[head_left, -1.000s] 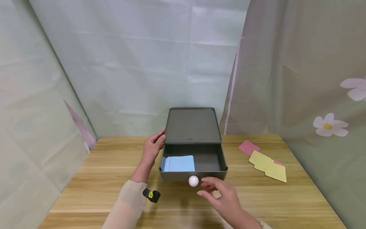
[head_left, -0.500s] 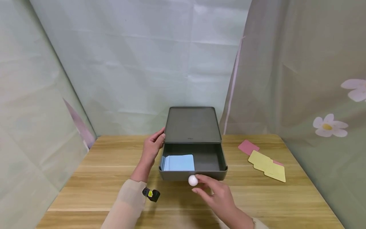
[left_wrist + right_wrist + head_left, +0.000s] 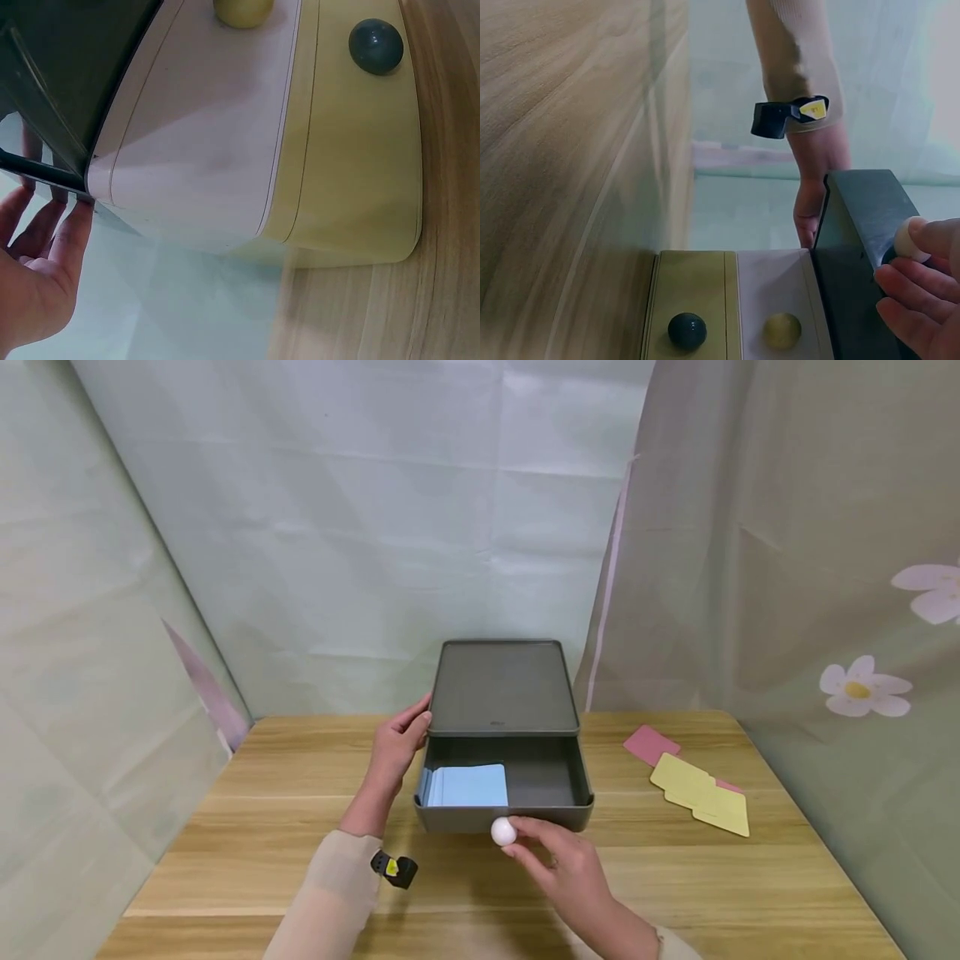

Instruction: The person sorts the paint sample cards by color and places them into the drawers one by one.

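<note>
Dark grey drawer [image 3: 504, 817] pulled out, blue cards [image 3: 471, 786] inside. Right hand [image 3: 564, 868] pinches white knob [image 3: 503, 832]; left hand [image 3: 396, 750], fingers straight, presses cabinet [image 3: 501, 687] side.

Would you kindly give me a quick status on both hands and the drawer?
Left hand braces the dark grey drawer box. Right hand pinches the white round knob. Drawer open, light blue cards inside. Nothing blocks it.
</note>
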